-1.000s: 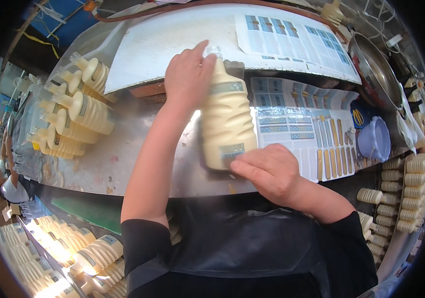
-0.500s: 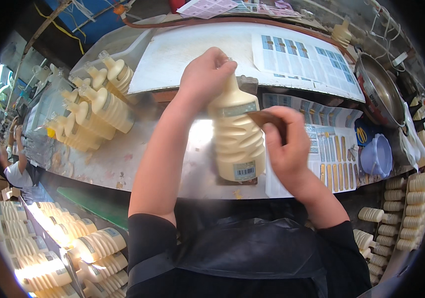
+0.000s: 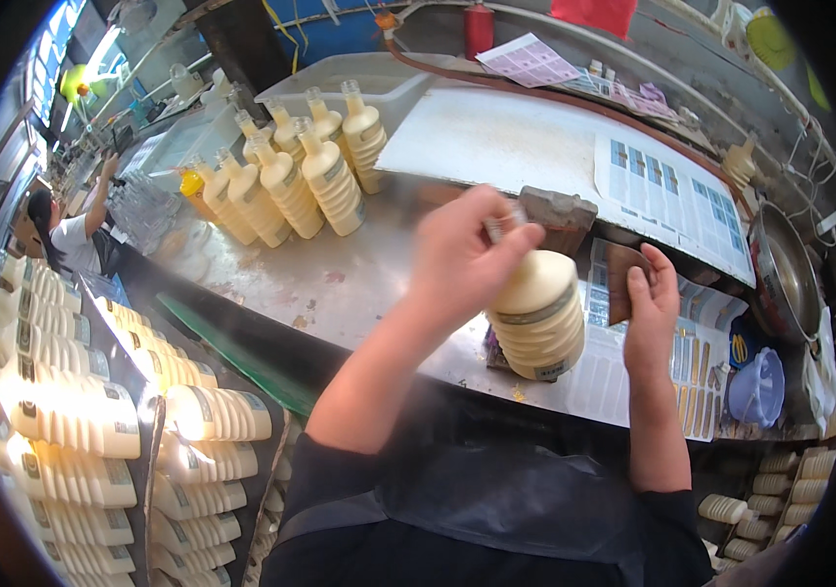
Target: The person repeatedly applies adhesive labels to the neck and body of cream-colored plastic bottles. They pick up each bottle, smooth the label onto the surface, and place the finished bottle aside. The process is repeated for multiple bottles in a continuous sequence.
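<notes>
My left hand [image 3: 467, 256] is closed round the clear neck of a cream-coloured, ribbed bottle [image 3: 538, 323]. The bottle is upright and slightly tilted over the table's front part, with a blue-grey label band round its shoulder and a small label low on its side. In my right hand [image 3: 655, 303] a flat brown scraper [image 3: 621, 279] is pinched, apart from the bottle. Beneath that hand lies a sheet of labels [image 3: 599, 380] with silver and gold strips. A grey block [image 3: 557, 207] sits just behind the bottle.
Several similar bottles [image 3: 286, 191] stand at the table's left, before a clear plastic tub [image 3: 379, 83]. A white board [image 3: 496, 127] carries another label sheet. At right are a lilac basket [image 3: 756, 389] and a metal pan [image 3: 788, 264]. Stacked bottles [image 3: 71, 411] fill the lower left; another person [image 3: 76, 240] is far left.
My view has turned left. The scraper, earlier against the bottle's label band, is now away from it to the right. The bottle shows more of its top and is still in my left hand.
</notes>
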`<act>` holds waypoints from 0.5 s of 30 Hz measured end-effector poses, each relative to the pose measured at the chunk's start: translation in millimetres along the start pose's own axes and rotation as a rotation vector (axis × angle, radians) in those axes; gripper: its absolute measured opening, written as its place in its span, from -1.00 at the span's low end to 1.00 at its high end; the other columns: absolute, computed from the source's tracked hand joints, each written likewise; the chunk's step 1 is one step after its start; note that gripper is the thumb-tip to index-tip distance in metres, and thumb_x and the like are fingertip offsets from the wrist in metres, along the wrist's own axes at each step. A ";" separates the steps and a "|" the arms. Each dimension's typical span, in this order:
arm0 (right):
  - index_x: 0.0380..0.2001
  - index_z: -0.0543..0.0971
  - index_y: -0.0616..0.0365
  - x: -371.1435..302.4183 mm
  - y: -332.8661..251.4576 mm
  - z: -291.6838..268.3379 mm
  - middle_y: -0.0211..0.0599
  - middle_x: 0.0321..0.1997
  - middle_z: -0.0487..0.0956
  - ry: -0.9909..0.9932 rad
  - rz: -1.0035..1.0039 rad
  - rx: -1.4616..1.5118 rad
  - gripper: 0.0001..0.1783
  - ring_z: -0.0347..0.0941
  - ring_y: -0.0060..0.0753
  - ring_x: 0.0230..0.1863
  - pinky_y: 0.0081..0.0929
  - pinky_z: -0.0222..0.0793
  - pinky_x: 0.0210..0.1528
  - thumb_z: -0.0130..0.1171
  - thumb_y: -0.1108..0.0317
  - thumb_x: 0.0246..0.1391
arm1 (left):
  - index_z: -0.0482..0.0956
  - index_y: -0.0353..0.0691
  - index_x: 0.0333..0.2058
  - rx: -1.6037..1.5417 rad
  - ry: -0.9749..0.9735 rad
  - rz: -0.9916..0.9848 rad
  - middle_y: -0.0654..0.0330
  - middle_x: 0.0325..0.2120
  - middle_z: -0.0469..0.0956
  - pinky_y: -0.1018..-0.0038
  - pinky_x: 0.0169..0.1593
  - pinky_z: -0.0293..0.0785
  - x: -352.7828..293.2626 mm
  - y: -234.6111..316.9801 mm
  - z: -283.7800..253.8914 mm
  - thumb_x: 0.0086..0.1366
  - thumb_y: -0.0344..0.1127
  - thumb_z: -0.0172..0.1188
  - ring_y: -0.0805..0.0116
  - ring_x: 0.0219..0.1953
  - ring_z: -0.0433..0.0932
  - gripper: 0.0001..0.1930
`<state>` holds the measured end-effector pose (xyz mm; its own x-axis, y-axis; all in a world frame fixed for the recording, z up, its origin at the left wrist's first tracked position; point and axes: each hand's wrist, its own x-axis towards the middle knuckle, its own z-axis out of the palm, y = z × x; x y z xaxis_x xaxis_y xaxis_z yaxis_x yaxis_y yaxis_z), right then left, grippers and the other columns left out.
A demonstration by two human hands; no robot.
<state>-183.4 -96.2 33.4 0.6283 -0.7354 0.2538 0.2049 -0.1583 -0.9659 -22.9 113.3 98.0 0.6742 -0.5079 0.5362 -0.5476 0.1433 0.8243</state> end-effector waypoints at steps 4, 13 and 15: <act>0.24 0.43 0.27 6.6 -1.2 -37.0 -0.28 0.16 0.52 0.005 0.151 0.120 -0.61 0.45 -0.52 0.14 -0.51 0.36 0.23 0.02 0.46 0.39 | 0.55 -0.21 -0.33 -0.054 0.291 -0.061 0.31 -0.36 0.64 0.63 -0.18 0.44 -10.2 13.4 -50.8 0.39 -0.44 0.29 0.60 -0.32 0.53 -0.90; 0.29 0.41 0.25 0.6 36.1 -138.8 -0.26 0.26 0.47 0.051 0.328 0.267 -0.53 0.40 -0.35 0.28 -0.36 0.32 0.35 -0.06 0.57 0.33 | 0.61 -0.12 -0.34 1.171 0.737 -0.226 0.06 -0.44 0.65 0.12 -0.17 0.51 5.8 -11.2 -183.0 0.25 -0.09 0.34 -0.01 -0.29 0.62 -0.76; 0.29 0.40 0.22 -3.0 37.8 -156.2 -0.24 0.27 0.47 0.113 0.363 0.298 -0.52 0.43 -0.31 0.26 -0.30 0.36 0.34 -0.07 0.57 0.32 | 0.62 -0.10 -0.33 1.264 0.855 -0.323 0.04 -0.39 0.67 0.08 -0.17 0.50 7.0 -31.0 -217.1 0.26 -0.11 0.32 -0.06 -0.25 0.64 -0.79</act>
<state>-294.8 -202.9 -11.9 0.6166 -0.7779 -0.1206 0.2034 0.3055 -0.9302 106.3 289.7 115.6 0.6721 0.3045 0.6750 -0.0788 -0.8769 0.4741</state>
